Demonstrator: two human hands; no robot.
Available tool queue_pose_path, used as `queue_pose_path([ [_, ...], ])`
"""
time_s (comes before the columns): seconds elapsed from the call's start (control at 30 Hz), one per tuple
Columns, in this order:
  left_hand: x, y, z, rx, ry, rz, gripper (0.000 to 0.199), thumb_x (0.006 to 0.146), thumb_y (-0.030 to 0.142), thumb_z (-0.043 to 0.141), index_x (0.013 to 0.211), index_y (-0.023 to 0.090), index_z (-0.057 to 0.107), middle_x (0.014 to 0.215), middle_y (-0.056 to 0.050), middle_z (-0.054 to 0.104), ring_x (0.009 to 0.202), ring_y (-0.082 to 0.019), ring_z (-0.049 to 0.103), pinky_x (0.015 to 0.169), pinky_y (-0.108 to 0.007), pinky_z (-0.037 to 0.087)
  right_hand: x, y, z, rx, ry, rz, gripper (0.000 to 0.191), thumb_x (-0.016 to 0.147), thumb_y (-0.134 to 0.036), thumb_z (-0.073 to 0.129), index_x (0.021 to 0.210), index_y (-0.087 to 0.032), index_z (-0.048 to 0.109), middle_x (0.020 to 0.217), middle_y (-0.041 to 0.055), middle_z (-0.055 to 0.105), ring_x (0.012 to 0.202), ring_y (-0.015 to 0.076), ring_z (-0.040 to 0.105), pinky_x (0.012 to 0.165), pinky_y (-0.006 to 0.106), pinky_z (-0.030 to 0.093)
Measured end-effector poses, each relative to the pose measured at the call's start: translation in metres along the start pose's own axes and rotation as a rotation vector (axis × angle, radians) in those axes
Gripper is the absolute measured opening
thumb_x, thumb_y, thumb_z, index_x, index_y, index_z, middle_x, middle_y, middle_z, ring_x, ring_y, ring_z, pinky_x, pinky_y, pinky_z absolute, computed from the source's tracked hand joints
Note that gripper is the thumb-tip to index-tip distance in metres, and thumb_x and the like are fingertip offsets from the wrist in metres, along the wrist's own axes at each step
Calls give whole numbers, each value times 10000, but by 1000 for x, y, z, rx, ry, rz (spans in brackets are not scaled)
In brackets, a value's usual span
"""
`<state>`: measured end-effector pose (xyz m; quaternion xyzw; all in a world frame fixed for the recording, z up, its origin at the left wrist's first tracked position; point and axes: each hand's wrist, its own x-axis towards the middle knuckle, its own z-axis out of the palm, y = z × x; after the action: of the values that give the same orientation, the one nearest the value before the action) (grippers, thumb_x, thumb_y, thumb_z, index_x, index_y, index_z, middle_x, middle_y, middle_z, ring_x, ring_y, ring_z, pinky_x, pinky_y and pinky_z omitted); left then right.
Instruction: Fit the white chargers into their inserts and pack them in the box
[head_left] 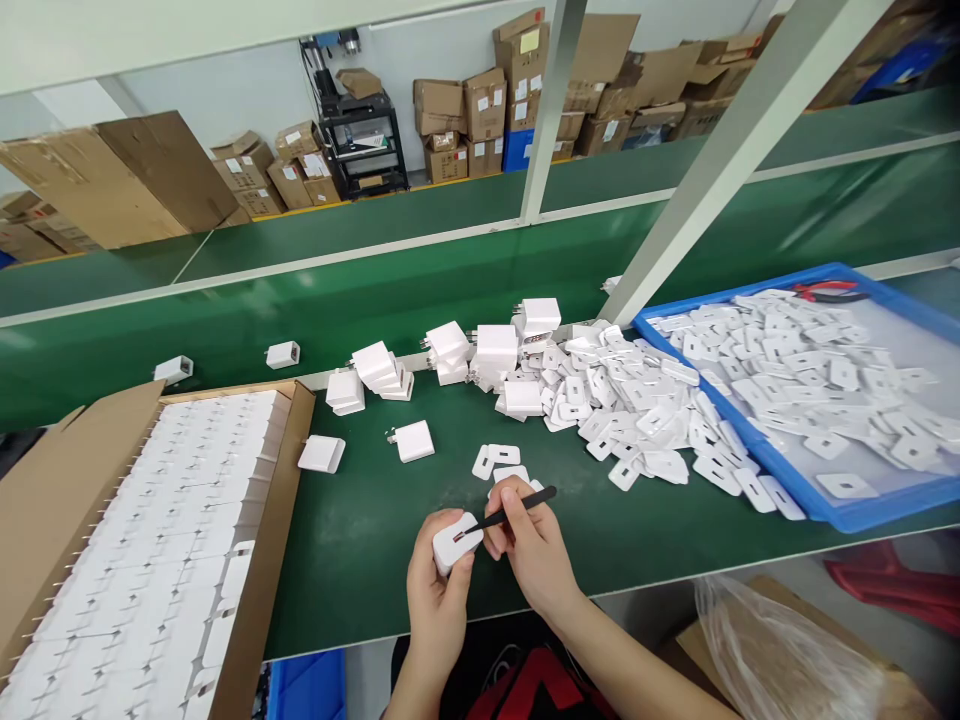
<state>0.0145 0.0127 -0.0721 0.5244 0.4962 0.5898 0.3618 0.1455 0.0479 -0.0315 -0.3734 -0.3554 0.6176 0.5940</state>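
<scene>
My left hand (441,595) is wrapped round a white charger (456,543), its port end turned up toward me. Between the fingers of my right hand (534,550) is a pair of black tweezers (517,508), whose tips reach the slot in the charger's end face. Just beyond my hands lie a few flat white cover plates (503,454), partly hidden by my right fingers. A loose charger (414,441) with its prongs to the left lies on the green table (367,540), and another charger (322,454) sits nearer the carton.
At left an open carton (259,570) holds rows of chargers. Stacked chargers (495,346) stand along the back ledge. A heap of cover plates (630,400) spreads against a blue tray (757,440) with more plates and red-handled pliers (829,291). A metal post (720,180) slants behind.
</scene>
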Motion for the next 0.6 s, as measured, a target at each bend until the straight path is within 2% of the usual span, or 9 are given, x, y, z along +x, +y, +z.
queue_pose_path([
  [0.1,-3,-4,0,16,9,-53,314,982,417,679,1218,218,738,1178,-116,756,1070,-256,736,914,-352,610,-1,5,2,82,22,39,448,1014,-617,597,822,-214,565,508,-88,450,449,84,408,492,223,358],
  [0.33,-3,-4,-2,36,29,-83,363,978,470,678,1226,212,733,1183,-121,762,1060,-259,744,906,-353,612,-4,7,4,99,21,-15,429,1013,-593,619,822,-210,585,530,-80,475,451,80,419,489,220,365],
  [0.6,-2,-2,-2,36,25,-110,395,995,489,643,1249,195,715,1169,-122,758,1002,-244,743,858,-338,613,-6,7,7,179,20,61,425,1011,-590,630,832,-206,590,533,-83,473,471,76,430,526,218,373],
])
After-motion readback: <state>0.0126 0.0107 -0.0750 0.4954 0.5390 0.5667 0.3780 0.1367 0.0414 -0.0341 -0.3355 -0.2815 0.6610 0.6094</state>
